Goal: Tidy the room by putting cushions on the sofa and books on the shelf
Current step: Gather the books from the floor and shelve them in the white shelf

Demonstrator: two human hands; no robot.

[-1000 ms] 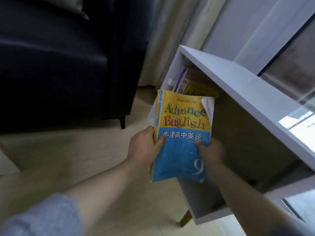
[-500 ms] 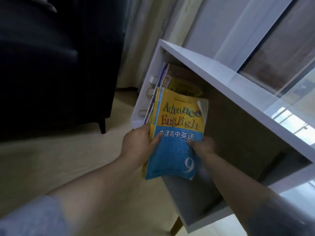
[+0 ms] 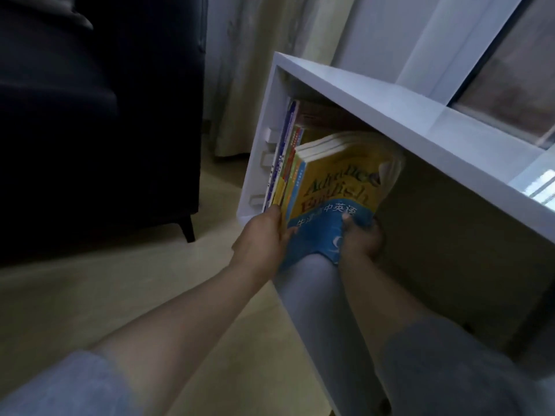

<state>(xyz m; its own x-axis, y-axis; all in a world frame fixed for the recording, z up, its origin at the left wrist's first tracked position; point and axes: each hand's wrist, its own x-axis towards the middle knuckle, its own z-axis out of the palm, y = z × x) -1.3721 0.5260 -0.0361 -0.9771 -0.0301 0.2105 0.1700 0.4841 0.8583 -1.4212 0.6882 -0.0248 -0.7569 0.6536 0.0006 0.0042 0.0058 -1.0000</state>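
A yellow and blue English textbook (image 3: 336, 187) stands partly inside the white shelf (image 3: 375, 115), leaning against the row of books (image 3: 285, 163) at the shelf's left wall. My left hand (image 3: 264, 238) grips the textbook's spine edge at the bottom left. At its lower right corner my right hand (image 3: 360, 238) holds the cover, thumb on the blue part. The top right corner of the cover is curled. A dark sofa (image 3: 90, 115) fills the left of the view.
The shelf's right half (image 3: 450, 250) holds nothing, with a brown back panel. A pale curtain (image 3: 255, 55) hangs behind the shelf and a window (image 3: 510, 70) lies at the upper right. The sofa's leg (image 3: 187, 229) stands on the light wooden floor (image 3: 120, 280).
Both hands have pushed the textbook forward and left into the shelf, up against the standing books. The view has moved closer to the shelf.
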